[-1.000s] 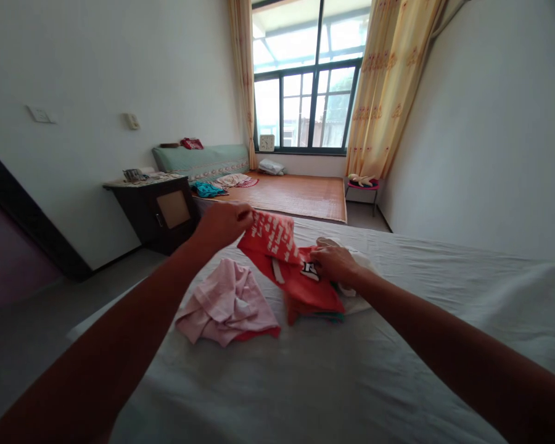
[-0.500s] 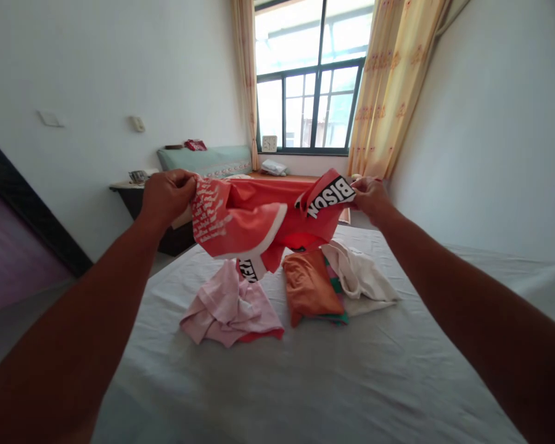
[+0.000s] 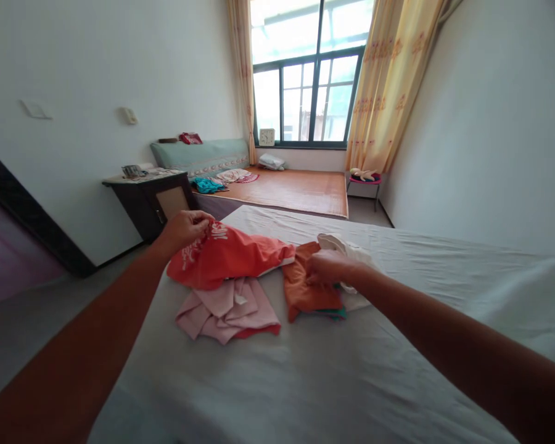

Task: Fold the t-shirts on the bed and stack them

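Left hand: one [image 3: 184, 229], fingertips pinching the far left edge of a red shirt [image 3: 231, 256]. Shirt: bunched, stretching right, its near edge over a pink cloth [image 3: 229, 314]; a sideways pull could drag the pink cloth through friction. Orange cloth [image 3: 308, 293]: right of the pink. Right hand: one [image 3: 330, 266], over the orange cloth, fingers curled, pinch or none cannot be told; a careless sweep could rumple that cloth. White cloth [image 3: 349, 250]: far right, just beside.
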Demonstrator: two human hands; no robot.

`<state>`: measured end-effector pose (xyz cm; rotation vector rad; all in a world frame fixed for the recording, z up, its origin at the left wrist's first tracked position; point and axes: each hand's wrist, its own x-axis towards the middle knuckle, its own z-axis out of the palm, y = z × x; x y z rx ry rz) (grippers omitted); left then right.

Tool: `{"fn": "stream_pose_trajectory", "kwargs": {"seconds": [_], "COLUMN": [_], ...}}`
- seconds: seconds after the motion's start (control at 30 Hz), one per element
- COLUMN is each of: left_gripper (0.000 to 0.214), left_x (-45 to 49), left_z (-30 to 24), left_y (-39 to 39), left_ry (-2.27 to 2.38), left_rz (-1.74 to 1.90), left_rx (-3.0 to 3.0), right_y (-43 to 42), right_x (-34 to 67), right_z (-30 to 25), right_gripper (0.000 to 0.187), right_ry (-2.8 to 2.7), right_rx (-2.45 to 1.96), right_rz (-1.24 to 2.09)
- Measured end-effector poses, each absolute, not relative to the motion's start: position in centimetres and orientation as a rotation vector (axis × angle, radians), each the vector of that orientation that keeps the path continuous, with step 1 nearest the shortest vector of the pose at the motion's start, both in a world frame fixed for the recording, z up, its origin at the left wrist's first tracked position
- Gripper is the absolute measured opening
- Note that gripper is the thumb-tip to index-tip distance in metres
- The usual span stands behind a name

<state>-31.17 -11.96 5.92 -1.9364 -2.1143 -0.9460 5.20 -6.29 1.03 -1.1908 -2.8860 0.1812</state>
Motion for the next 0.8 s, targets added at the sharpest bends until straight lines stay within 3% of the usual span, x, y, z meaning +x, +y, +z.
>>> {"fn": "stream_pose_trajectory", "kwargs": {"seconds": [0.2, 0.4, 0.6, 0.8], "left_gripper": [0.031, 0.035, 0.028, 0.03], "left_x": [-27.4, -23.6, -22.5, -23.7], "left_z": [5.2, 8.2, 5.0, 3.9], "left_y": [-12.9, -14.9, -14.5, -14.9], "left_ry": [-2.066, -1.911, -1.937, -1.995], "left_rz": [-0.851, -1.224, -0.915, -0.899], "left_rx": [-2.316, -2.34, -2.539, -2.488], "right_y": [-7.6, -6.3, -7.4, -7.4], "right_x": [5.2, 5.7, 5.3, 5.5], "right_z": [0.6, 0.9, -0.2, 3.5], "right_gripper": [0.013, 0.016, 0.012, 0.013], "right_ry": [-2.971, -3.008, -2.963, -2.962], "right_rx": [-1.18, -1.182, -1.224, -1.205], "right_rz": [-0.132, 0.105, -0.053, -0.219]}}
